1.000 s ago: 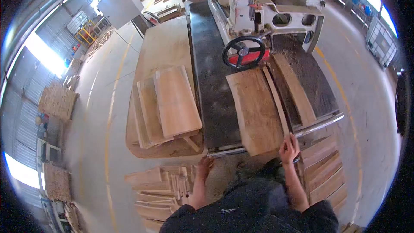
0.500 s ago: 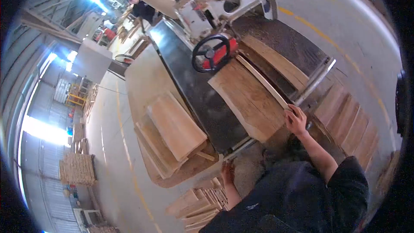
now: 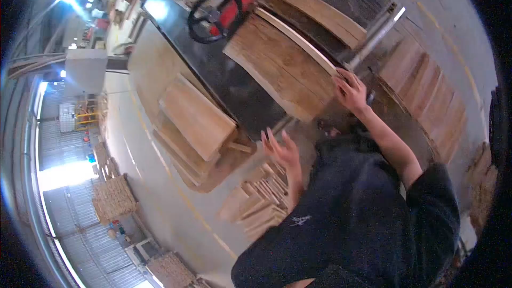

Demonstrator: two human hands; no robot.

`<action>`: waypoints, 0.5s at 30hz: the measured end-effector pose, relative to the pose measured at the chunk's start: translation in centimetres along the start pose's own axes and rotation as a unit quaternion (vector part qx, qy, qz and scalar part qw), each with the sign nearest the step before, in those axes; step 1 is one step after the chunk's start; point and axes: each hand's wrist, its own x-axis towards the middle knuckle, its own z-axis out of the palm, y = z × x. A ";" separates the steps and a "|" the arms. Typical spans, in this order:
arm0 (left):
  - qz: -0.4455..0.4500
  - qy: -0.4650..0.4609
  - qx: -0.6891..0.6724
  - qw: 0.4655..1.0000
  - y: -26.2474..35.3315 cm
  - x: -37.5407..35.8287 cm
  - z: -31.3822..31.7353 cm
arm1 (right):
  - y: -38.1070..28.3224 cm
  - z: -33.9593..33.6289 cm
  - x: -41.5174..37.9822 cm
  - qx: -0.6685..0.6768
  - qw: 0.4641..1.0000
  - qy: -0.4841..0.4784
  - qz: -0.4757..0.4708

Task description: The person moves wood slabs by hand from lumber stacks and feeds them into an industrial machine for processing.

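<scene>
A wide wooden board (image 3: pixel 282 64) lies on the dark machine table (image 3: pixel 213 66), its far end by a black handwheel (image 3: pixel 215 16). Along the board's right edge runs a narrow pale strip (image 3: pixel 296 37). My right hand (image 3: pixel 352 92) is at the near end of this strip, fingers bent round it or against it; the exact contact is too small to tell. Raised beside the table's near edge, my left hand (image 3: pixel 281 150) has its fingers spread and holds nothing.
Stacked boards (image 3: pixel 197 114) rest on a side panel left of the table. Cut pieces (image 3: pixel 261 197) lie below my left hand. More boards (image 3: pixel 426 96) are at the right. A metal rail (image 3: pixel 376 37) crosses the table's end.
My left hand has risen from low beside the table's corner, its fingers now spread. My right hand stays at the strip's end. The view has shifted, so the machine sits higher in the frame.
</scene>
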 end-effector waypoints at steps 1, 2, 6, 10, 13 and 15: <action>-0.007 -0.012 -0.022 1.000 2.0 1.5 1.4 | -0.2 -0.7 -1.0 -0.003 1.000 -0.021 0.001; 0.006 -0.038 0.006 0.999 3.1 2.8 3.3 | -0.1 -0.4 -1.3 -0.013 0.999 -0.039 0.009; 0.014 -0.049 0.172 0.984 7.2 5.0 10.8 | -2.2 -1.0 -1.4 -0.009 0.986 -0.151 -0.071; -0.033 -0.022 0.181 0.983 7.7 6.5 11.9 | -4.7 0.4 -2.6 -0.061 0.924 -0.373 -0.059; -0.053 -0.034 0.154 0.986 7.4 8.2 12.3 | -5.7 1.4 -2.3 -0.058 0.928 -0.366 -0.043; -0.061 -0.041 0.162 0.984 6.4 10.2 13.3 | -6.4 1.5 0.7 -0.066 0.901 -0.425 0.061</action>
